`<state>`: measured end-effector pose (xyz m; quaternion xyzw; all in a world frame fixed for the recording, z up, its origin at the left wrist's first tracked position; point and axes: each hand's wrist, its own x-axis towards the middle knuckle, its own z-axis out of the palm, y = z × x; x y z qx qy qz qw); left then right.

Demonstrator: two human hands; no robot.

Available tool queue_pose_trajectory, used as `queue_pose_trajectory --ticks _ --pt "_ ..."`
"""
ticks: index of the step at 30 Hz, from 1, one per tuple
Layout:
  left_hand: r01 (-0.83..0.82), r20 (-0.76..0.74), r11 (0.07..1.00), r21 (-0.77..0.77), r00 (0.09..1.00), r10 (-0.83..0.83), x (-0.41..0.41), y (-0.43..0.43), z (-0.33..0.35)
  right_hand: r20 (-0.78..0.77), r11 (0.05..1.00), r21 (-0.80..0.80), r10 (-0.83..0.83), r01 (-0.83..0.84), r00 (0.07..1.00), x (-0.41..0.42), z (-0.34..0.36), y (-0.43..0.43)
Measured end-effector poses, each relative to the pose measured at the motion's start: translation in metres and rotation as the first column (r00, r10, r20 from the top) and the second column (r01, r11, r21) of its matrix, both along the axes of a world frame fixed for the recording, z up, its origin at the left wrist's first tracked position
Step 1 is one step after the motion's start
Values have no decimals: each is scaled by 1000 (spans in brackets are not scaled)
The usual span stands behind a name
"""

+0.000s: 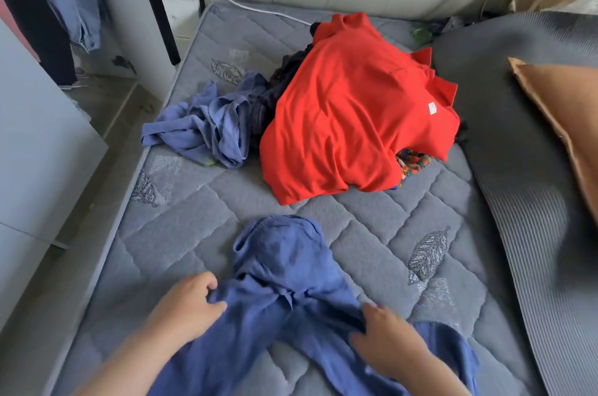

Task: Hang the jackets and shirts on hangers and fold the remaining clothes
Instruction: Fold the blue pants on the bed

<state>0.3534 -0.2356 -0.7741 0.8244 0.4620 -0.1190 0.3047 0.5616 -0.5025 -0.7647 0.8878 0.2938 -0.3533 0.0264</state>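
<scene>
Head view: the only one I have, looking down on a grey quilted mattress (372, 234).
Blue woven garment (291, 282): lies on the mattress right below me. Its long axis runs 12 to 6 o'clock, with a rounded end at 12 and two limbs of cloth splaying toward 7 and 5. I cannot tell whether they are sleeves or legs.
Left hand (187, 305): at the garment's 9 o'clock edge, thumb and curled fingers pinching the cloth.
Right hand (385, 337): at its 4 o'clock side, fingers bent down into the cloth and bunching a fold.
Key relation: both hands flank the narrow middle, and the bulk lies beyond the fingers toward 12. The left hand sits nearer that far end. My guess is it wants spreading out toward 9 and 3 before any fold.
Red polo shirt (349, 111): draped over a heap of dark clothes at 12 to 1 o'clock, well apart.
Crumpled pale-blue cloth (207, 124): at 11 o'clock, just beside that heap.
</scene>
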Motion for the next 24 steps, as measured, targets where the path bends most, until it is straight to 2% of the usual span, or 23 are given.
queue_pose_trajectory --ticks 1,2,4,5,6,11,15,16,17,18,20,24 --pt "-106 160 987 -123 979 125 16 -6 4 8 988 153 23 -24 1000 -11 -3 24" --pt "-167 241 952 -256 943 230 34 -11 9 13 971 232 58 -59 998 -20 -4 41" --pt "-276 257 806 -524 851 458 59 -12 8 23 944 318 78 -81 997 -34 -4 68" --pt "-324 232 746 -581 813 534 66 -10 4 36 930 361 57 -66 998 -36 -4 76" --pt "-353 218 728 -588 798 562 71 -5 0 26 919 393 27 -35 999 -38 -1 80" --pt "-362 145 796 -486 864 482 86 8 11 -63 840 535 -75 97 995 -28 17 83" --pt "-318 115 842 -436 908 403 99 7 24 -105 844 526 -58 105 993 -16 38 81" --pt "-341 109 830 -441 898 427 103 8 28 -123 854 510 -43 101 991 -15 42 81" --pt "-384 106 779 -495 864 493 108 9 35 -129 855 511 -29 91 991 -15 45 80" --pt "-413 115 707 -575 814 569 112 9 43 -137 852 515 -24 92 990 -16 49 80" --pt "-364 169 572 -735 718 675 115 2 66 -155 809 574 -43 126 987 -20 60 82" --pt "-143 290 540 -830 716 635 98 -33 121 -241 626 741 -90 243 966 -36 97 88"
